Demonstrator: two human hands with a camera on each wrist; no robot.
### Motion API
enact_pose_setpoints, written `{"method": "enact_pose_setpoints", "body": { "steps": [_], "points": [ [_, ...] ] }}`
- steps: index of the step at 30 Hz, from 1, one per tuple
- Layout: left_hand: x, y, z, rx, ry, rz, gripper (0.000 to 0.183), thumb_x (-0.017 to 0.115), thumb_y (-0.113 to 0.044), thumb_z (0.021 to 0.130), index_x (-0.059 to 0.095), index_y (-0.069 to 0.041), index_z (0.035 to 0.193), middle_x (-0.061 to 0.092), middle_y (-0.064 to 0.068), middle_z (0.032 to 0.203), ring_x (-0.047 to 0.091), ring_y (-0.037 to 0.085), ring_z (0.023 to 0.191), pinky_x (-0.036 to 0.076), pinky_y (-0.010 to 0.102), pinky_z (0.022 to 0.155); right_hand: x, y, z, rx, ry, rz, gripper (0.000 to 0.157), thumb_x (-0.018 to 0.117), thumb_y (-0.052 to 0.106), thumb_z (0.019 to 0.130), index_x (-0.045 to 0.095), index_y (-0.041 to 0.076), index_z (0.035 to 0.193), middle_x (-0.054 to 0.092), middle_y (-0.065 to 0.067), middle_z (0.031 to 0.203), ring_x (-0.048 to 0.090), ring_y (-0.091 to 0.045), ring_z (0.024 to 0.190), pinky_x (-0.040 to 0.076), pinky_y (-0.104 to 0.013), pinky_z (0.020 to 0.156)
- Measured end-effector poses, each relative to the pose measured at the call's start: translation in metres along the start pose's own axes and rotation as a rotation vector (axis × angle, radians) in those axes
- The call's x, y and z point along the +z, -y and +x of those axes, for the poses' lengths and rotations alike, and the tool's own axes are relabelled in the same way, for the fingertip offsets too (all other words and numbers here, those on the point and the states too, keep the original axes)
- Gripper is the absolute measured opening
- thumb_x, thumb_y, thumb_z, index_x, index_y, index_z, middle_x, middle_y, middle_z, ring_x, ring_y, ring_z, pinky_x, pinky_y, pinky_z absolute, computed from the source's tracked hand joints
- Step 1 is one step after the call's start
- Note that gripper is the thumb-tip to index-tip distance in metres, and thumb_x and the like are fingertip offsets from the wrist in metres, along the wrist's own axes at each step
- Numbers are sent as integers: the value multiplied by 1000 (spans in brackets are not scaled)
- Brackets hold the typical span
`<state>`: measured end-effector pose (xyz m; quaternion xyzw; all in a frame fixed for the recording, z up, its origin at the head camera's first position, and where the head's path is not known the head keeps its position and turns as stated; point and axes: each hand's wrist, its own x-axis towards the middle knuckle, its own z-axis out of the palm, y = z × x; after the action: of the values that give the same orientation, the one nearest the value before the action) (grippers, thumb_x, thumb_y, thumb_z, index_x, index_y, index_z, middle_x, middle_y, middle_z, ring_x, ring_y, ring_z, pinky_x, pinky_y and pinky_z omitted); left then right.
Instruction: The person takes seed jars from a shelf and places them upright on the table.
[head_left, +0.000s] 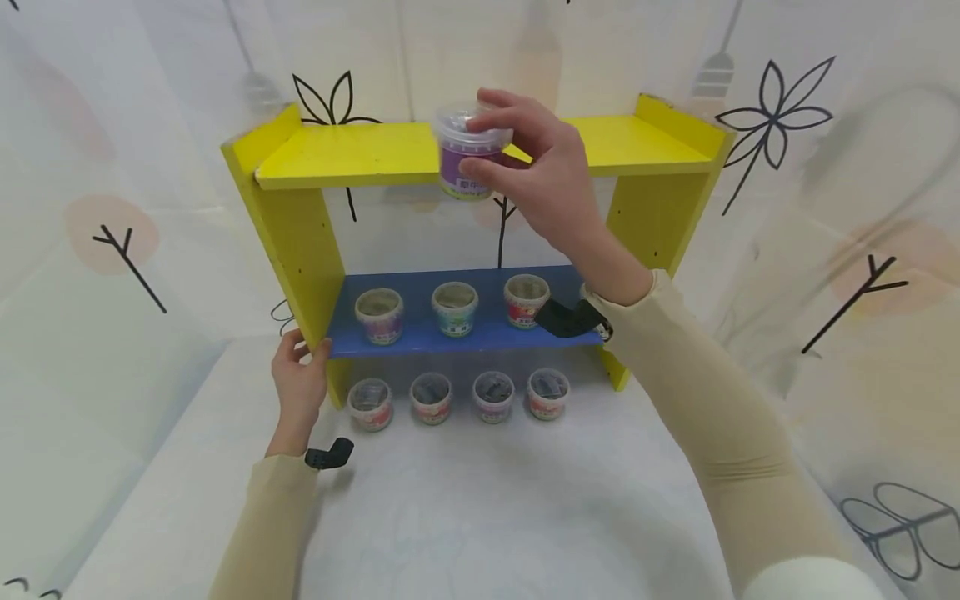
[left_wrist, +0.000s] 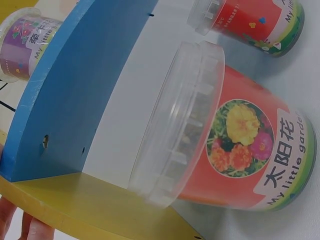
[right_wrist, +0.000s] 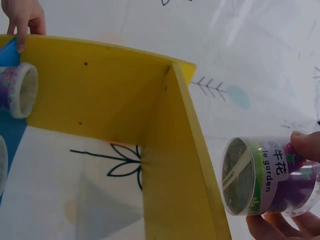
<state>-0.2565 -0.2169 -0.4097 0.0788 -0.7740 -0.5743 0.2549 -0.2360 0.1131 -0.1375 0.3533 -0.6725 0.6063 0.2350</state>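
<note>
My right hand [head_left: 551,162] holds a small plastic cup [head_left: 459,167] with a clear lid and purple label at the front edge of the top yellow board. Its thumb and fingers pinch the cup's sides; in the right wrist view the see-through bottom of the cup [right_wrist: 240,175] faces the shelf. My left hand [head_left: 298,383] grips the left side panel of the yellow and blue shelf [head_left: 292,242], thumb by the end of the blue board [head_left: 420,348]. Nearest that hand stands a red-labelled cup [left_wrist: 240,140] with yellow and pink flowers printed on it.
On the blue board stand a purple-labelled cup [head_left: 380,317], a teal-labelled cup [head_left: 455,310] and a red-labelled cup [head_left: 527,300]; my right wrist partly hides another. Several lidded cups, including a red-labelled one [head_left: 431,398], line the white table [head_left: 480,517] below. A patterned sheet [head_left: 847,208] hangs behind.
</note>
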Motion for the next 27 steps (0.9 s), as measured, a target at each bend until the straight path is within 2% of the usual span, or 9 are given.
{"method": "enact_pose_setpoints", "body": {
  "steps": [9, 12, 16, 20, 23, 27],
  "points": [
    [-2, 0, -1, -3, -13, 10, 41, 60, -27, 99, 54, -7, 134, 53, 10, 134, 50, 30, 124, 45, 51, 102, -23, -4, -26, 28, -8, 3, 26, 73, -6, 85, 70, -4, 110, 53, -11, 141, 50, -26, 128, 50, -35, 99],
    [-2, 0, -1, -2, -18, 14, 39, 60, -26, 99, 54, -7, 134, 53, 10, 134, 51, 30, 124, 45, 50, 102, -30, -8, -35, 44, -24, -26, 27, 74, -5, 84, 69, -3, 111, 54, -9, 141, 50, -26, 129, 50, -35, 99],
    [-1, 1, 0, 4, -24, 13, 38, 61, -24, 99, 55, -8, 132, 53, 10, 133, 51, 29, 122, 46, 49, 101, -40, -13, -50, 61, -70, -83, 29, 75, -2, 85, 69, -1, 113, 54, -8, 143, 51, -25, 130, 50, -33, 98],
    [0, 0, 1, 22, -24, 13, 37, 61, -23, 99, 56, -8, 132, 54, 10, 132, 51, 29, 122, 46, 49, 101, -52, -22, -67, 43, -117, -53, 30, 75, -5, 84, 69, -1, 113, 55, -13, 141, 53, -29, 127, 51, -30, 96],
    [1, -1, 0, 29, -19, 16, 38, 61, -24, 99, 55, -9, 133, 54, 10, 131, 52, 30, 122, 46, 50, 102, -60, -28, -79, 37, -130, -43, 31, 74, -6, 84, 69, -2, 114, 55, -16, 140, 53, -30, 126, 52, -27, 94],
    [0, 0, -1, 26, -17, 17, 39, 60, -24, 99, 54, -8, 134, 54, 11, 131, 52, 30, 123, 46, 50, 101, -69, -35, -95, 54, -126, -90, 31, 74, -6, 84, 68, -3, 114, 55, -15, 141, 52, -30, 126, 51, -25, 94]
  ]
}}
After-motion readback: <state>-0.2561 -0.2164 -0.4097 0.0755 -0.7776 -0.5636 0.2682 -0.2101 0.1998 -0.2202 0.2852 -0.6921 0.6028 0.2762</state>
